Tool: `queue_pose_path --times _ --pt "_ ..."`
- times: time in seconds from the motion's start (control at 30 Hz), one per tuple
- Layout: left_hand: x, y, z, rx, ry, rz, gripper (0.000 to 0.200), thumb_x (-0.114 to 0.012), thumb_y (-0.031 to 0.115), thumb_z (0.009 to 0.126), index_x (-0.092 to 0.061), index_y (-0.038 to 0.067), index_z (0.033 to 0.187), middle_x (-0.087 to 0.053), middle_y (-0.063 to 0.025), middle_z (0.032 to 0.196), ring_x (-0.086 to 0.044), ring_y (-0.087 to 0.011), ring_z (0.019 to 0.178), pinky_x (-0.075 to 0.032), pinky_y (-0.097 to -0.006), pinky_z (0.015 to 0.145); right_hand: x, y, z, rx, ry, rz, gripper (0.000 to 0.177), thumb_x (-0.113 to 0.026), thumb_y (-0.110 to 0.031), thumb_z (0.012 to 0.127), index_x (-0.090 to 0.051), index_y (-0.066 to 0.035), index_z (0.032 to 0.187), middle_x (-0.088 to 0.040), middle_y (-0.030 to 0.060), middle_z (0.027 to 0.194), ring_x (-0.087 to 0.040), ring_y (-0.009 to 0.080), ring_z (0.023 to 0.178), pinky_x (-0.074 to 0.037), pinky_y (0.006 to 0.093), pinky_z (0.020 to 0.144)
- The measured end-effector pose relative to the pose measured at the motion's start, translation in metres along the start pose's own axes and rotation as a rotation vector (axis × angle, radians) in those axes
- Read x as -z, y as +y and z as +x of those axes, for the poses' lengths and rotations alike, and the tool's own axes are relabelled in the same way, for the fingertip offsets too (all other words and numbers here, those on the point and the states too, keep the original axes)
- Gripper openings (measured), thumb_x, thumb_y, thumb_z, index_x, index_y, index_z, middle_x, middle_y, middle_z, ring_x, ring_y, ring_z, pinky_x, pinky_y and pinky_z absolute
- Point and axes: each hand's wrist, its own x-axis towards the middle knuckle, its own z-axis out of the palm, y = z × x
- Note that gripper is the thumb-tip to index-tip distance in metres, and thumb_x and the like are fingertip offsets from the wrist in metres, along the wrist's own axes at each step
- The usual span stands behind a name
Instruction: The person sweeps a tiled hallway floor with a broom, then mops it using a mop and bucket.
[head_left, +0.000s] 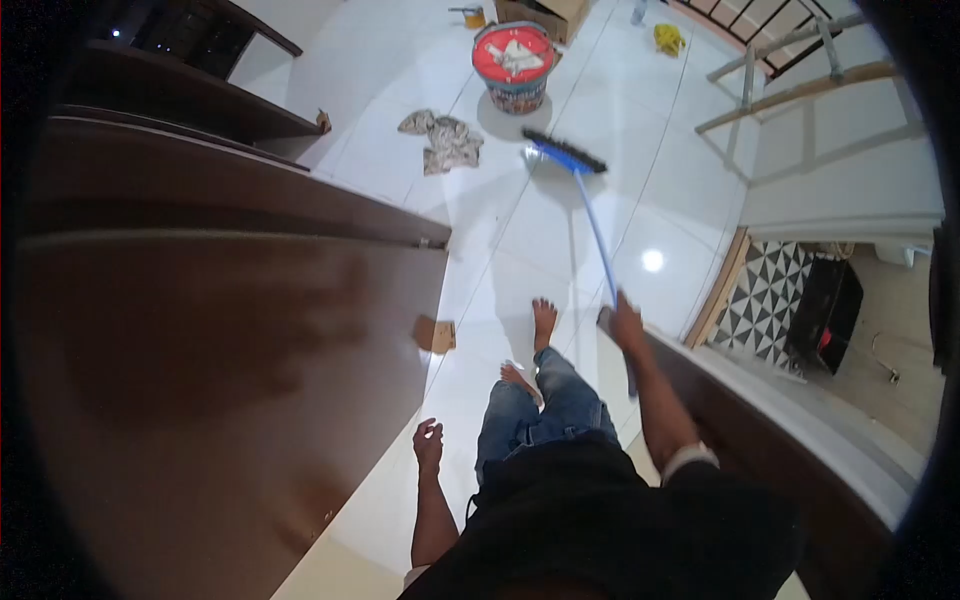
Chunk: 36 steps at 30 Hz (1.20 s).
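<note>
My right hand is wrapped round the handle of a blue broom. The broom's head, with dark bristles, is held out ahead of me over the white tiles, just in front of a bucket with a red lid and a pale cloth on top. My left hand hangs low beside my left leg with its fingers curled; whether it has anything small in it is hidden. A crumpled patterned cloth lies on the floor left of the broom head.
Brown wooden doors stand close on my left. At the upper right, a wooden ladder leans near a railing. A yellow bag and a cardboard box are farther ahead. A doorway at right shows a patterned floor.
</note>
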Motion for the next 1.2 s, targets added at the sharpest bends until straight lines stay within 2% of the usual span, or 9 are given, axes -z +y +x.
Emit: queue_pose_path --times 0.1,0.33,0.47,0.73,0.9,0.97,1.03,1.1,1.2 --pt "-0.028 0.024 0.022 -0.017 -0.074 0.083 0.032 -0.068 0.020 0.083 -0.063 0.008 0.113 -0.063 -0.0096 0.099 -0.062 -0.0152 0.076 -0.050 -0.0290 0.063 0.000 0.011 -0.074 0.083 0.089 -0.026 0.061 -0.046 -0.005 0.082 -0.036 -0.010 0.142 -0.064 0.0268 0.096 -0.062 0.0448 0.086 -0.048 0.0535 0.080" --pt "-0.045 0.078 0.091 -0.095 -0.115 0.212 0.034 -0.070 0.020 0.080 -0.064 0.007 0.111 -0.066 -0.0104 0.093 -0.063 -0.0163 0.074 -0.051 -0.0303 0.066 -0.046 0.028 0.009 -0.091 0.002 -0.133 0.052 -0.051 -0.015 0.082 -0.049 -0.006 0.134 -0.060 0.0249 0.117 -0.063 0.0417 0.096 -0.051 0.0464 0.085" --pt "-0.042 0.161 0.133 0.033 -0.117 0.147 0.031 -0.068 0.020 0.082 -0.063 0.009 0.111 -0.065 -0.0076 0.091 -0.063 -0.0158 0.073 -0.051 -0.0297 0.061 -0.002 -0.009 0.168 -0.240 0.022 0.541 0.053 -0.058 -0.008 0.083 -0.049 -0.008 0.135 -0.056 0.0085 0.059 -0.051 0.0150 0.041 -0.043 0.0315 0.035" --pt "-0.072 0.301 0.235 -0.245 -0.135 0.185 0.027 -0.065 0.018 0.084 -0.063 0.006 0.109 -0.064 -0.0059 0.095 -0.061 -0.0161 0.074 -0.051 -0.0315 0.064 0.158 -0.142 0.169 -0.107 0.325 0.161 0.049 -0.048 -0.016 0.091 -0.040 -0.002 0.138 -0.058 0.0285 0.116 -0.060 0.0419 0.101 -0.046 0.0539 0.088" --pt "-0.105 0.407 0.257 -0.205 -0.194 0.240 0.025 -0.065 0.017 0.082 -0.065 0.004 0.103 -0.065 -0.0090 0.091 -0.061 -0.0180 0.084 -0.049 -0.0327 0.077 0.131 -0.086 0.202 -0.106 0.321 -0.008 0.058 -0.050 -0.015 0.088 -0.033 0.002 0.141 -0.062 0.0246 0.109 -0.062 0.0429 0.092 -0.050 0.0519 0.083" --pt "-0.123 0.426 0.258 -0.626 -0.080 0.302 0.022 -0.060 0.020 0.085 -0.064 0.002 0.098 -0.064 -0.0079 0.081 -0.059 -0.0189 0.074 -0.048 -0.0346 0.069 0.078 -0.029 0.221 -0.095 0.366 -0.057 0.060 -0.054 -0.016 0.087 -0.035 0.002 0.140 -0.064 0.0257 0.100 -0.063 0.0400 0.091 -0.052 0.0496 0.081" --pt "-0.138 0.468 0.275 -0.336 -0.251 0.488 0.028 -0.065 0.022 0.085 -0.064 0.001 0.103 -0.065 -0.0095 0.091 -0.060 -0.0190 0.082 -0.048 -0.0325 0.076 0.038 0.090 0.299 0.410 -0.055 -0.491 0.049 -0.052 -0.018 0.090 -0.044 -0.002 0.135 -0.063 0.0186 0.081 -0.063 0.0319 0.071 -0.053 0.0448 0.063" --pt "-0.160 0.482 0.283 -0.439 -0.232 0.230 0.027 -0.066 0.020 0.085 -0.063 0.001 0.104 -0.064 -0.0080 0.093 -0.060 -0.0185 0.081 -0.048 -0.0326 0.074 0.200 -0.073 0.221 -0.336 -0.029 0.716 0.054 -0.056 -0.018 0.088 -0.041 -0.008 0.139 -0.063 0.0151 0.077 -0.064 0.0254 0.062 -0.055 0.0373 0.051" --pt "-0.186 0.547 0.201 -0.299 -0.131 -0.034 0.028 -0.066 0.019 0.085 -0.063 -0.001 0.105 -0.064 -0.0070 0.093 -0.059 -0.0180 0.083 -0.048 -0.0315 0.076 0.300 -0.126 0.182 -0.394 0.031 0.684 0.051 -0.049 -0.016 0.092 -0.040 -0.011 0.142 -0.060 0.0117 0.071 -0.059 0.0199 0.050 -0.051 0.0333 0.042"
